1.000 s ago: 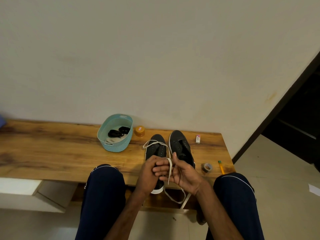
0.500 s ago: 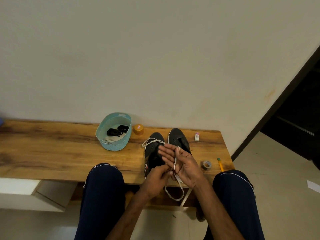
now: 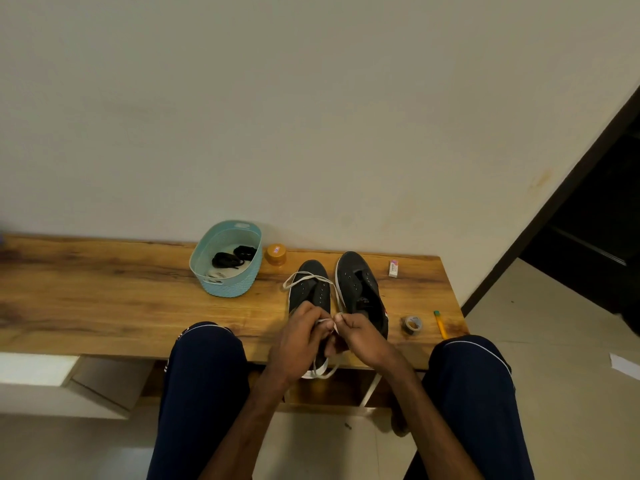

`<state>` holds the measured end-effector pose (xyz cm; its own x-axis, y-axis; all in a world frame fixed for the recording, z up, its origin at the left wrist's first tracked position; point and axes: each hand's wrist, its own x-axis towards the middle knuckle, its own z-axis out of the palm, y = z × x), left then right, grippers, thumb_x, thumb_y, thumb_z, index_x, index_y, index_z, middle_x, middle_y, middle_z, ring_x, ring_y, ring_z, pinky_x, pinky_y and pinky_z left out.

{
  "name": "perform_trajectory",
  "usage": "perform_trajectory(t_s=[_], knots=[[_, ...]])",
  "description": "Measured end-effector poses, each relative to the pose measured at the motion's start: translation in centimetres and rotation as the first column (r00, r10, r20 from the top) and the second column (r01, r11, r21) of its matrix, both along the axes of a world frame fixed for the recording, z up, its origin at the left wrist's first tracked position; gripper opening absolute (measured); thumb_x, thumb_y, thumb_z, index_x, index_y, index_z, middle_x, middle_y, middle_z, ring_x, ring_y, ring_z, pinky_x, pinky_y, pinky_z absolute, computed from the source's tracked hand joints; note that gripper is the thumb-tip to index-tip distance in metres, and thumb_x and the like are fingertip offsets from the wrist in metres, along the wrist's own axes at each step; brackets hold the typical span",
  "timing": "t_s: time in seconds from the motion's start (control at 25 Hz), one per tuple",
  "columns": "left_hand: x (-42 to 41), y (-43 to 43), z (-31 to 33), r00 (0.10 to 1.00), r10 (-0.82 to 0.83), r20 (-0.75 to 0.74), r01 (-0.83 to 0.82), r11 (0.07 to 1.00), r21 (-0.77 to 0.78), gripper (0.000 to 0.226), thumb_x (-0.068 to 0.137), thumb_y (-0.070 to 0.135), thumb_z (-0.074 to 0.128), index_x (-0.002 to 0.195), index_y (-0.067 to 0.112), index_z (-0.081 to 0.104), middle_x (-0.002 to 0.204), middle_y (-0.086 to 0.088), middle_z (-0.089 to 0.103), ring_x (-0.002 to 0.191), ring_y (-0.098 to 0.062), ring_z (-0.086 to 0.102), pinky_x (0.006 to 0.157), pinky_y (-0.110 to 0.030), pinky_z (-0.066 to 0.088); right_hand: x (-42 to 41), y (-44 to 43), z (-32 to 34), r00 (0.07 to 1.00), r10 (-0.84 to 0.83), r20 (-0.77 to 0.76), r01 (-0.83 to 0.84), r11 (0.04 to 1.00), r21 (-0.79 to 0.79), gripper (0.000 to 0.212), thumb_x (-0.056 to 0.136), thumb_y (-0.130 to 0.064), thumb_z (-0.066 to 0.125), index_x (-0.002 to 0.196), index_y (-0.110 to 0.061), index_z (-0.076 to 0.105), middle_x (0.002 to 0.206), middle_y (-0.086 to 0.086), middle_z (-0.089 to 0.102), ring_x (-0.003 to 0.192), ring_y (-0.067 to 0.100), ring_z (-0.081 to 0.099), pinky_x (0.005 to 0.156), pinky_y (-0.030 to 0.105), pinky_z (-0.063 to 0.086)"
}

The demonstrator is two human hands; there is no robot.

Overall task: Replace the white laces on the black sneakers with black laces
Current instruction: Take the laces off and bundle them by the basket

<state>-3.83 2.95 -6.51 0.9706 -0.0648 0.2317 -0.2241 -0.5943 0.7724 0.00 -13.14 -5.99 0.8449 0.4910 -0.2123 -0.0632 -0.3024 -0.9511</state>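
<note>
Left hand (image 3: 298, 341) and right hand (image 3: 362, 336) meet fingertip to fingertip over heel end of left shoe (image 3: 311, 292), both pinching the white lace (image 3: 304, 275). Lace crosses the shoe near the toe end, a loop hangs below the hands. Right shoe (image 3: 356, 282) just beside, unlaced. Both on bench (image 3: 104, 299), toes to wall. Black laces (image 3: 228, 259) in teal basket (image 3: 228, 289) further left, orange jar (image 3: 276, 254) beside it. Eraser (image 3: 393, 268), tape (image 3: 412, 324), pencil (image 3: 440, 323) on the right end.
</note>
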Motion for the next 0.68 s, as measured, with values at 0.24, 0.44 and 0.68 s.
perform_trajectory(t_s=[0.24,0.44,0.68], knots=[[0.4,-0.3,0.7,0.996,0.084,0.042,-0.077,0.987,-0.14,0.012,0.096,0.03,0.053,0.09,0.023,0.06,0.092,0.008,0.051,0.081,-0.009,0.054,0.067,-0.024,0.046,-1.4,0.6,2.9,0.91,0.196,-0.365,-0.109,0.964,0.244,0.08,0.1,-0.062,0.018,0.079,-0.003,0.067,0.055,0.008,0.048,0.052,0.019,0.049,0.063,0.03,0.051],[0.4,-0.8,-0.5,0.986,-0.045,-0.158,-0.026,0.905,-0.424,0.003,0.092,0.028,0.056,0.091,0.029,0.059,0.09,0.012,0.052,0.076,-0.004,0.055,0.066,-0.023,0.047,-1.3,0.0,3.3,0.836,0.362,-0.413,-0.065,0.812,0.58,0.09,0.094,-0.071,0.009,0.094,-0.002,0.067,0.068,0.011,0.06,0.065,0.021,0.059,0.076,0.036,0.053],[-0.2,-1.5,-0.8,0.912,-0.268,-0.309,0.154,0.925,-0.348,0.026,0.104,0.019,0.045,0.085,0.02,0.064,0.082,0.002,0.066,0.08,-0.012,0.063,0.077,-0.029,0.051,0.8,-1.3,3.3,0.93,0.055,-0.364,0.257,0.612,0.748,0.092,0.094,-0.069,0.012,0.127,0.001,0.062,0.124,0.025,0.065,0.112,0.032,0.065,0.098,0.039,0.051]])
